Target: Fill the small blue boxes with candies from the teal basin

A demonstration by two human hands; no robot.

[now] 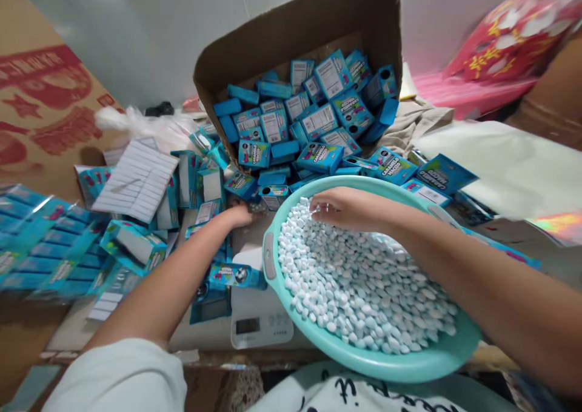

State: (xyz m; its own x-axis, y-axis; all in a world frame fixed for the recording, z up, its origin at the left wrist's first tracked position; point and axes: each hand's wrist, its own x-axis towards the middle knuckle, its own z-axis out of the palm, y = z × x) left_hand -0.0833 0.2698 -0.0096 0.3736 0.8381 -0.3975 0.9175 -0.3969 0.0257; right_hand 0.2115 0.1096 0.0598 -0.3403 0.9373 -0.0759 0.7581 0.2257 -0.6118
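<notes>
My right hand (343, 209) reaches into a turquoise plastic basin (364, 354) full of small white and pale blue candies (364, 291); its fingers curl down into the pile at the far rim, so any candies inside them are hidden. My left hand (239, 216) stretches forward past the basin's left edge to the loose blue candy boxes (273, 195) there; its fingers are hidden behind the wrist and the boxes. A tipped cardboard box (282, 30) behind spills many of these blue boxes (318, 121).
A white digital scale (259, 324) sits under the basin's left side. Flattened blue packs (45, 248) lie at the left, with a lined white sheet (136, 182). A pink and red bag (509, 42) is at the far right, a brown carton (40, 97) at the left.
</notes>
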